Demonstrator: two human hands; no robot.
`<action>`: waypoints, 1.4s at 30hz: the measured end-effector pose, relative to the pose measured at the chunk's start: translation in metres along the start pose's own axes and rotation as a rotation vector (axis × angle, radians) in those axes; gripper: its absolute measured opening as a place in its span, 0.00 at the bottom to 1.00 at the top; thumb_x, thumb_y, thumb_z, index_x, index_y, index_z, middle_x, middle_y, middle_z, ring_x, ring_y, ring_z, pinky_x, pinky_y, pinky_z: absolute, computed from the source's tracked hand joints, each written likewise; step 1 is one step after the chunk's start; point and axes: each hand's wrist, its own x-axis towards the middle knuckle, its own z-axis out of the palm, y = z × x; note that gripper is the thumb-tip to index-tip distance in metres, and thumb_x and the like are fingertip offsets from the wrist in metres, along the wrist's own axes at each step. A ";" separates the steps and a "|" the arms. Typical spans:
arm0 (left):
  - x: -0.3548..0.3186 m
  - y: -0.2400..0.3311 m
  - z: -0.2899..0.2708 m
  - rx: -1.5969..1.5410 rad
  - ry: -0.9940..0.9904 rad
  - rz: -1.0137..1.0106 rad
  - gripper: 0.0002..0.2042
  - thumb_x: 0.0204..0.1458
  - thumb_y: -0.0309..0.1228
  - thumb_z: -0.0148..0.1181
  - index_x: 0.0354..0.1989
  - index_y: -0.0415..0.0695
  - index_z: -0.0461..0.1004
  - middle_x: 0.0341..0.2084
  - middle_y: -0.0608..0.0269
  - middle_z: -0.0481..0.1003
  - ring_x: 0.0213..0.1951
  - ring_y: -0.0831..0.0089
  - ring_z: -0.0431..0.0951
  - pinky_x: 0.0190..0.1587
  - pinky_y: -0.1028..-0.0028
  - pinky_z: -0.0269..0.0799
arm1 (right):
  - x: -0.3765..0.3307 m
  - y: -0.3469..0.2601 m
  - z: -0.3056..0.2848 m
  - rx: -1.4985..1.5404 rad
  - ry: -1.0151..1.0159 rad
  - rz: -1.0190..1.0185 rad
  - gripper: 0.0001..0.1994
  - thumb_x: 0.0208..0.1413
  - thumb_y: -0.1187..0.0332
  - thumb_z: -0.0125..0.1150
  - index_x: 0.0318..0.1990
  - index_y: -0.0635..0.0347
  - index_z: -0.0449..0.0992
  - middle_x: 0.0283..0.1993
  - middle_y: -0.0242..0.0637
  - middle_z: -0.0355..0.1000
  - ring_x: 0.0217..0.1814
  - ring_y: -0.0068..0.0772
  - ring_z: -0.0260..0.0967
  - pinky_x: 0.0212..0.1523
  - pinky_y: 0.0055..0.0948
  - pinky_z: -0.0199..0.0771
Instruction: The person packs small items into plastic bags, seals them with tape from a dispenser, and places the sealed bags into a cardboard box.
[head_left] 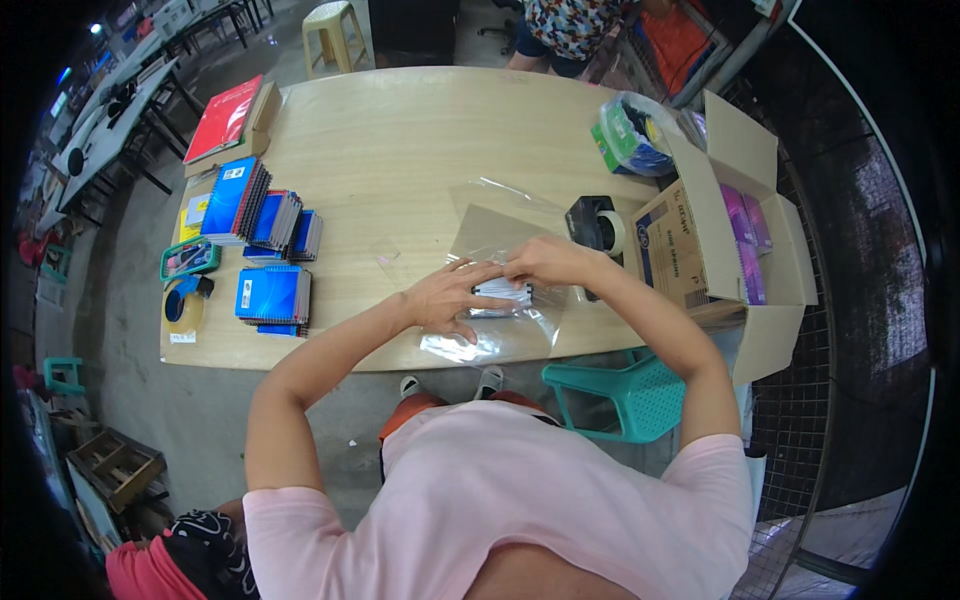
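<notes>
On the table in front of me lies a small bundle (pixel 502 291) with white and dark stripes, its kind hard to make out under a sheet of clear plastic film (pixel 488 348). My left hand (pixel 448 298) rests on the film and the bundle's left side, fingers stretched out and thumb apart. From the right, my right hand (pixel 548 262) reaches to the bundle's far edge, its fingers closed in a pinch on the film. A flat grey-brown sheet (pixel 490 232) lies just beyond both hands.
Stacked blue spiral notebooks (pixel 268 295) stand at the left, near a green basket (pixel 190 258) and a tape roll (pixel 183 307). To the right are a tape dispenser (pixel 596 225), an open carton (pixel 672 245) with purple packs, and a green stool (pixel 630 400). People are nearby.
</notes>
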 end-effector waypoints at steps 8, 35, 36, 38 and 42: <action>-0.001 -0.005 0.003 -0.063 0.012 0.030 0.46 0.29 0.51 0.74 0.66 0.73 0.64 0.69 0.52 0.54 0.67 0.48 0.57 0.68 0.52 0.54 | 0.022 -0.007 0.011 -0.175 0.180 -0.130 0.06 0.36 0.69 0.71 0.26 0.51 0.80 0.47 0.32 0.68 0.53 0.39 0.65 0.44 0.41 0.67; -0.036 0.055 0.046 0.145 0.395 -0.330 0.31 0.52 0.58 0.57 0.66 0.67 0.65 0.74 0.61 0.43 0.73 0.56 0.41 0.63 0.28 0.25 | -0.005 0.016 0.107 0.995 0.636 0.389 0.51 0.41 0.68 0.78 0.72 0.51 0.50 0.35 0.33 0.72 0.42 0.24 0.72 0.49 0.27 0.70; -0.028 0.048 0.034 0.090 0.429 -0.401 0.30 0.52 0.61 0.55 0.64 0.70 0.68 0.73 0.60 0.43 0.73 0.54 0.40 0.63 0.29 0.22 | -0.004 0.017 0.108 1.015 0.649 0.355 0.51 0.41 0.68 0.77 0.72 0.50 0.51 0.36 0.33 0.72 0.42 0.24 0.72 0.48 0.27 0.70; -0.030 0.029 0.031 0.179 0.341 -0.325 0.28 0.51 0.63 0.54 0.62 0.74 0.70 0.73 0.59 0.41 0.73 0.51 0.38 0.64 0.28 0.23 | 0.000 0.016 0.108 1.008 0.634 0.365 0.50 0.41 0.68 0.77 0.72 0.51 0.52 0.36 0.34 0.73 0.43 0.25 0.72 0.47 0.27 0.71; -0.027 0.014 0.026 0.223 0.262 -0.249 0.27 0.51 0.65 0.51 0.61 0.76 0.70 0.73 0.63 0.46 0.73 0.52 0.40 0.64 0.27 0.25 | 0.005 0.019 0.110 0.960 0.708 0.408 0.44 0.45 0.67 0.75 0.70 0.53 0.55 0.37 0.37 0.75 0.44 0.27 0.73 0.46 0.28 0.71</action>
